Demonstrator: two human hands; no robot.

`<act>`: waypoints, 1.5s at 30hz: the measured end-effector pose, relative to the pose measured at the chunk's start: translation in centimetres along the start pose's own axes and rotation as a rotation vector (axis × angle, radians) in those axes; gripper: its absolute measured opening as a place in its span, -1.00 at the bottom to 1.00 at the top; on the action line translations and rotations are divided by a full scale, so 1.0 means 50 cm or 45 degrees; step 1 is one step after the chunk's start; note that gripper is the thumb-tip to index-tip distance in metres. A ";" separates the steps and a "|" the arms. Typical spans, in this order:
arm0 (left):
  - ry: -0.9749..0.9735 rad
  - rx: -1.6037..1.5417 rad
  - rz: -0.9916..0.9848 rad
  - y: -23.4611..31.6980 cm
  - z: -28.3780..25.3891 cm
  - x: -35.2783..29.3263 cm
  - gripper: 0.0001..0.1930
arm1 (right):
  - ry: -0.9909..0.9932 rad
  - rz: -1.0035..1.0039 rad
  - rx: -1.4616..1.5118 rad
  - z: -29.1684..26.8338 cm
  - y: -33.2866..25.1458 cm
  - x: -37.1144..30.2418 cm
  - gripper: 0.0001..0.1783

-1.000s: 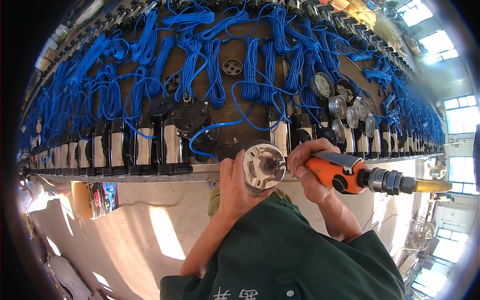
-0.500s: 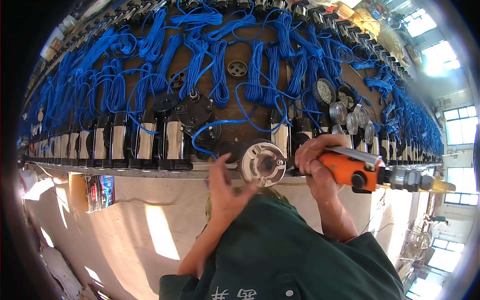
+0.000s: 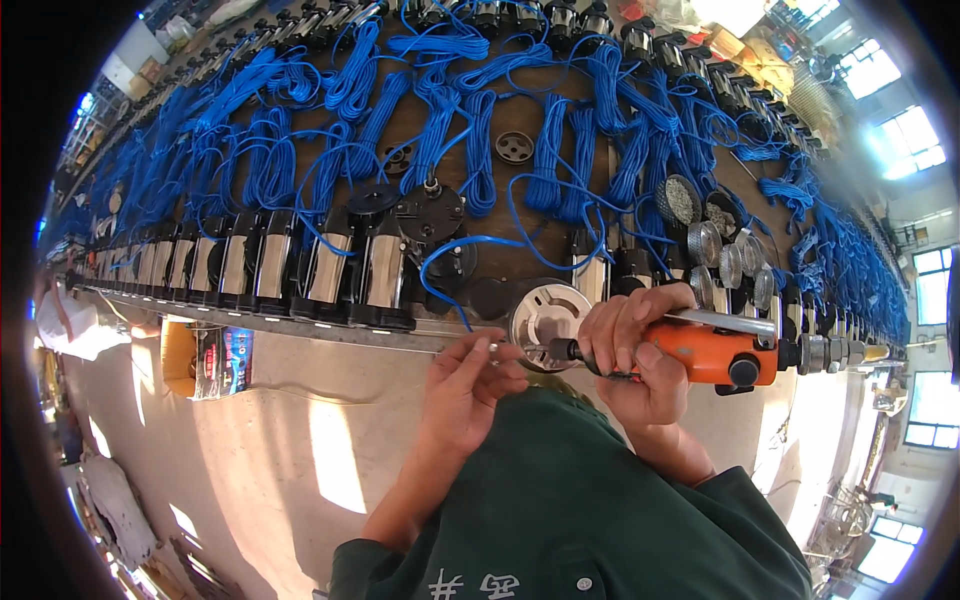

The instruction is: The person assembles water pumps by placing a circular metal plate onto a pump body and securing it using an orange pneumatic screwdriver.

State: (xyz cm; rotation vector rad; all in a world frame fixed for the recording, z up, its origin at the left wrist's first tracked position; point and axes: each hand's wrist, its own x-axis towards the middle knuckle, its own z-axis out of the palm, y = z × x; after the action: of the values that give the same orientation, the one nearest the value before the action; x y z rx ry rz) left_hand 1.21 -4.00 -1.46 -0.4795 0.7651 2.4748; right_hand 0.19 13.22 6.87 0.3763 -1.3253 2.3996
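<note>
I see a loose dark green shirt [image 3: 590, 480] with short, wide sleeves [image 3: 368, 562], white lettering [image 3: 475, 585] and a pale round button [image 3: 584, 584]; some olive cloth [image 3: 550, 384] shows past its edge.

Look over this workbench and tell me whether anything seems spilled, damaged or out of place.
Nothing looks plainly spilled or damaged. One mildly untidy spot: a blue cable strand trails loose over the table toward the left hand, whereas much of the blue cable behind it lies in gathered coils.

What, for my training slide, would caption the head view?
Right hand holding orange power tool by round metal face, blue cords beyond.
</note>
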 end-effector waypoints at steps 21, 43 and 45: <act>-0.113 0.448 -0.038 -0.003 0.064 0.057 -0.79 | -0.088 -0.074 -0.149 -0.025 0.016 0.014 -0.73; 0.061 0.435 0.234 -0.017 -0.018 0.117 -0.67 | -0.196 0.167 -0.712 -0.059 0.114 0.062 -0.74; 0.170 -0.058 0.098 -0.025 -0.033 0.098 -0.69 | -0.166 0.229 -0.559 -0.053 0.107 0.066 -0.76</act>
State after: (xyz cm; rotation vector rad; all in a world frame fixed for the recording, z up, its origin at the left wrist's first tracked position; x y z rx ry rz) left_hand -1.75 -2.35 -5.56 -0.6487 0.7947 2.5559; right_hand -5.28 13.48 2.79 0.3014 -1.9628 2.1599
